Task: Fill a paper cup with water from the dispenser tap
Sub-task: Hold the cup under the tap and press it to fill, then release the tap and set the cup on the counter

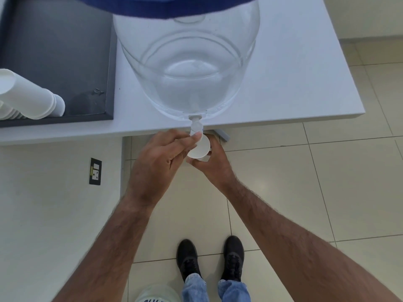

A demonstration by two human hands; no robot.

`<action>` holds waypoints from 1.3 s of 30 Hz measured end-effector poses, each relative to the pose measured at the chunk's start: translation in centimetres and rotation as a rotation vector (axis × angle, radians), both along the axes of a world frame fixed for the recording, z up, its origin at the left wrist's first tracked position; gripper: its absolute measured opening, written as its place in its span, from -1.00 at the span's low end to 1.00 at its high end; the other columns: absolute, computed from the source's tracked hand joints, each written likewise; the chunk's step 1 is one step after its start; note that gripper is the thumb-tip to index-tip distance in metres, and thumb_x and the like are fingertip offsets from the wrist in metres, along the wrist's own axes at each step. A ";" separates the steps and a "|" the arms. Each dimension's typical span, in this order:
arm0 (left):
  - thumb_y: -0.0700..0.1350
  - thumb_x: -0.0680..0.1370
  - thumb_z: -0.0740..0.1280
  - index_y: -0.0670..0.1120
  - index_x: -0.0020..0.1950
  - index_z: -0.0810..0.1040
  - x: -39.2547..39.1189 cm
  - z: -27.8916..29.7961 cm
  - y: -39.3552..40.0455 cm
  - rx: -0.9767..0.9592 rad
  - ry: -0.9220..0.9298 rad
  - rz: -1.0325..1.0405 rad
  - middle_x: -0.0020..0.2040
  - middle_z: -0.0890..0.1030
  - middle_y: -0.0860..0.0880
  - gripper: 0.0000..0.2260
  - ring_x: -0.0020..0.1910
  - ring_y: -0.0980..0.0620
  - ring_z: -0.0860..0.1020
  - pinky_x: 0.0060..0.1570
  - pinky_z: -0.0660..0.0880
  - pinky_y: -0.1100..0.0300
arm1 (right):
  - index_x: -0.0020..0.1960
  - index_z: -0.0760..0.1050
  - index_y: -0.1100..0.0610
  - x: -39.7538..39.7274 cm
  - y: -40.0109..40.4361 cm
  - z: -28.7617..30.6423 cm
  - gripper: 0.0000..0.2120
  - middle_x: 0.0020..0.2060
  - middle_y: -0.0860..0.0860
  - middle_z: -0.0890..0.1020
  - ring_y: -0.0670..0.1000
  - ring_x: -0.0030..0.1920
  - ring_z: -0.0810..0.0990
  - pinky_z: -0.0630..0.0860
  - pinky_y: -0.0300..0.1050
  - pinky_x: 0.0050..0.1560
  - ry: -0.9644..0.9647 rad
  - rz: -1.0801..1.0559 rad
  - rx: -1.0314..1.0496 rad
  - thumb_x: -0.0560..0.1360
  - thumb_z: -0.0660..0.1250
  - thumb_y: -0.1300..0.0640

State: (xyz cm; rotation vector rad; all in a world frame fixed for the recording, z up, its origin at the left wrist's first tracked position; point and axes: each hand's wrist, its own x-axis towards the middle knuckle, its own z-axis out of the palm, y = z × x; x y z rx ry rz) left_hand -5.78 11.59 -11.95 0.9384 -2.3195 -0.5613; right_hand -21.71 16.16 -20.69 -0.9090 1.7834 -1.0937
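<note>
A clear water dispenser jug (187, 68) stands on the white counter (294, 73), its small white tap (196, 125) sticking out over the front edge. My left hand (161, 158) pinches the tap lever with thumb and fingertips. Just below the tap, my right hand (214, 164) holds a white paper cup (199, 149) from underneath, its open mouth facing up under the spout. The cup's inside looks white; I cannot tell how much water is in it.
Stacks of white paper cups (28, 99) lie on a dark tray (65, 51) at the counter's left. Below are a tiled floor, my black shoes (209, 258), a wall socket (95, 171) and a pale bucket (157, 294) at the bottom edge.
</note>
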 end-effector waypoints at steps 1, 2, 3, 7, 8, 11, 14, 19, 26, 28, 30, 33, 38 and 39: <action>-0.09 0.70 0.39 -0.05 0.42 0.67 0.0 0.1 -0.1 -0.001 -0.007 -0.001 0.21 0.70 0.02 -0.71 0.16 -0.03 0.64 0.20 0.58 0.09 | 0.38 0.53 0.17 -0.1 0.1 0.2 -0.41 0.23 0.07 0.72 0.11 0.24 0.69 0.65 0.05 0.25 -0.005 -0.002 0.002 0.42 0.68 0.25; -0.08 0.69 0.40 -0.04 0.41 0.67 0.1 0.3 -0.1 0.006 -0.018 0.003 0.23 0.69 0.03 -0.71 0.18 -0.02 0.63 0.23 0.55 0.17 | 0.38 0.53 0.17 -0.1 0.2 0.4 -0.41 0.23 0.07 0.72 0.11 0.24 0.69 0.65 0.04 0.25 -0.010 -0.005 0.007 0.42 0.68 0.26; -0.06 0.69 0.40 -0.03 0.41 0.67 0.1 0.5 -0.2 0.024 -0.030 0.014 0.24 0.69 0.03 -0.71 0.20 -0.01 0.62 0.24 0.53 0.23 | 0.38 0.53 0.17 -0.2 0.3 0.6 -0.40 0.23 0.07 0.72 0.11 0.24 0.69 0.65 0.04 0.24 -0.013 -0.006 0.011 0.42 0.68 0.26; -0.05 0.67 0.43 -0.01 0.37 0.70 -0.2 1.4 0.7 0.138 -0.029 0.076 0.27 0.68 0.08 -0.74 0.26 0.01 0.63 0.23 0.61 0.12 | 0.39 0.54 0.16 -0.7 1.1 1.2 -0.40 0.23 0.06 0.72 0.07 0.22 0.69 0.60 -0.26 0.13 0.010 -0.004 0.004 0.42 0.69 0.24; -0.07 0.67 0.44 0.00 0.34 0.71 -0.3 1.7 0.9 0.155 -0.010 0.095 0.26 0.69 0.10 -0.75 0.26 0.01 0.64 0.23 0.61 0.12 | 0.39 0.54 0.16 -0.8 1.4 1.5 -0.40 0.24 0.06 0.72 0.08 0.22 0.69 0.58 -0.32 0.11 0.016 -0.007 0.005 0.42 0.68 0.25; -0.08 0.65 0.45 0.00 0.29 0.74 -0.6 2.6 1.4 0.181 -0.010 0.142 0.22 0.71 0.13 -0.78 0.22 0.01 0.66 0.20 0.64 0.06 | 0.39 0.53 0.16 -1.3 2.4 2.3 -0.39 0.26 0.07 0.71 0.09 0.25 0.67 0.58 -0.17 0.20 0.029 -0.005 0.018 0.41 0.68 0.25; -0.05 0.64 0.46 0.03 0.26 0.75 -1.0 3.0 1.6 0.196 -0.025 0.188 0.20 0.73 0.16 -0.79 0.21 0.05 0.66 0.19 0.64 0.05 | 0.39 0.53 0.12 -2.1 3.6 3.2 -0.39 0.25 0.02 0.70 0.06 0.26 0.65 0.58 -0.14 0.22 0.028 -0.004 0.022 0.41 0.69 0.23; 0.05 0.65 0.42 0.10 0.23 0.76 -1.2 3.2 1.8 0.215 -0.036 0.227 0.16 0.72 0.22 -0.80 0.18 0.08 0.66 0.21 0.58 0.18 | 0.36 0.53 0.05 -4.3 5.0 5.5 -0.42 0.22 -0.01 0.68 0.06 0.26 0.63 0.54 -0.21 0.22 0.023 -0.030 0.008 0.42 0.69 0.18; 0.09 0.60 0.41 0.12 0.19 0.77 -1.4 3.6 2.0 0.179 -0.100 0.266 0.14 0.72 0.24 -0.78 0.12 0.15 0.63 0.18 0.58 0.14 | 0.32 0.53 -0.07 -9.0 5.1 9.5 -0.43 0.17 -0.17 0.69 -0.26 0.17 0.62 0.47 -0.53 0.11 0.040 -0.065 -0.045 0.42 0.69 0.18; 0.11 0.61 0.38 0.13 0.19 0.77 -1.2 3.8 2.1 0.187 -0.111 0.275 0.13 0.71 0.26 -0.77 0.10 0.13 0.63 0.17 0.60 0.10 | 0.35 0.52 -0.05 -10.5 4.7 10.6 -0.40 0.20 -0.15 0.68 -0.19 0.20 0.62 0.50 -0.51 0.12 0.054 -0.076 -0.069 0.41 0.69 0.17; 0.11 0.62 0.36 0.10 0.18 0.77 -1.5 4.0 2.1 0.186 -0.106 0.272 0.13 0.73 0.23 -0.75 0.07 0.08 0.65 0.15 0.63 0.01 | 0.35 0.51 -0.06 -12.5 3.9 11.6 -0.40 0.21 -0.15 0.68 -0.15 0.20 0.63 0.53 -0.45 0.13 0.068 -0.088 -0.092 0.42 0.69 0.16; 0.14 0.62 0.30 0.09 0.17 0.78 -1.8 4.2 2.3 0.172 -0.126 0.277 0.13 0.74 0.19 -0.69 0.05 0.03 0.67 0.14 0.61 0.00 | 0.36 0.49 -0.04 -15.3 2.6 12.7 -0.39 0.22 -0.13 0.66 -0.09 0.21 0.63 0.52 -0.44 0.13 0.090 -0.102 -0.102 0.42 0.69 0.16; 0.14 0.61 0.33 0.14 0.17 0.76 -1.7 3.7 2.3 0.203 -0.161 0.302 0.14 0.69 0.30 -0.74 0.06 0.15 0.62 0.15 0.47 0.26 | 0.41 0.47 0.04 -19.0 0.2 13.0 -0.35 0.25 -0.07 0.65 0.01 0.23 0.62 0.49 -0.42 0.15 0.122 -0.138 -0.093 0.42 0.69 0.17; 0.15 0.61 0.32 0.14 0.16 0.76 -1.6 3.5 2.2 0.196 -0.167 0.302 0.14 0.68 0.32 -0.73 0.06 0.19 0.59 0.15 0.44 0.31 | 0.42 0.47 0.05 -19.6 -0.2 12.9 -0.34 0.23 -0.08 0.64 0.03 0.24 0.61 0.49 -0.39 0.15 0.126 -0.141 -0.085 0.42 0.69 0.17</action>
